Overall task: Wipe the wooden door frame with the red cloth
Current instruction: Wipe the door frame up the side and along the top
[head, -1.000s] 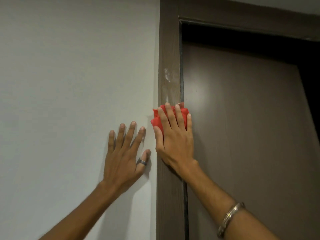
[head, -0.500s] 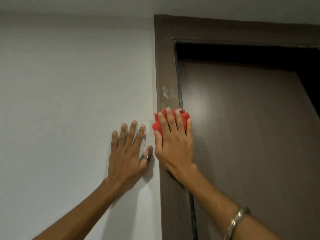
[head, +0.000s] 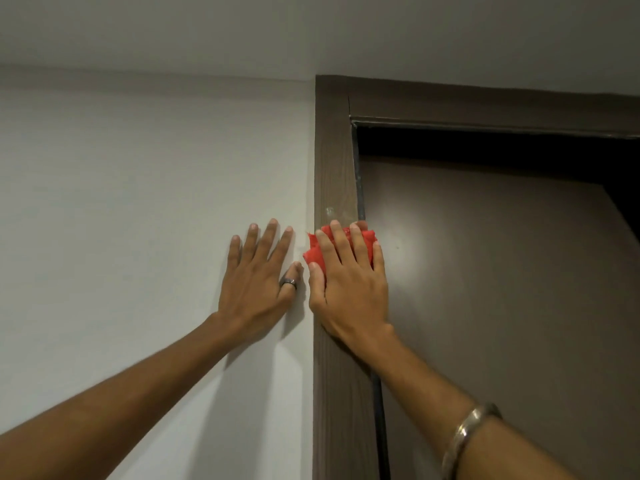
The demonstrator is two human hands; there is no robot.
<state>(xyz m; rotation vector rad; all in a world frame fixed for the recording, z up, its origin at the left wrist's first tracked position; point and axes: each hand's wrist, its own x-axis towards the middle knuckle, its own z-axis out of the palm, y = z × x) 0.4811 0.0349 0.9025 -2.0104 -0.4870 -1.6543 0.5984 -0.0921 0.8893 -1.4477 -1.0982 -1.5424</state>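
Note:
The dark wooden door frame [head: 334, 161] runs up the middle of the head view and turns right along the top. My right hand [head: 349, 282] lies flat on the upright post, pressing the red cloth [head: 316, 252] against it; the cloth shows around my fingertips. A whitish smudge [head: 329, 212] sits on the frame just above my fingers. My left hand [head: 259, 282], with a ring, rests flat with spread fingers on the white wall [head: 138, 202] beside the frame, holding nothing.
A brown door [head: 502, 289] fills the opening to the right of the frame, with a dark gap [head: 485, 150] above it. The ceiling [head: 311, 29] meets the wall just above the frame's top corner.
The view has tilted upward, bringing the frame's top corner and ceiling into sight. My right hand with the cloth has slid up toward the smudge. My left hand stays on the wall.

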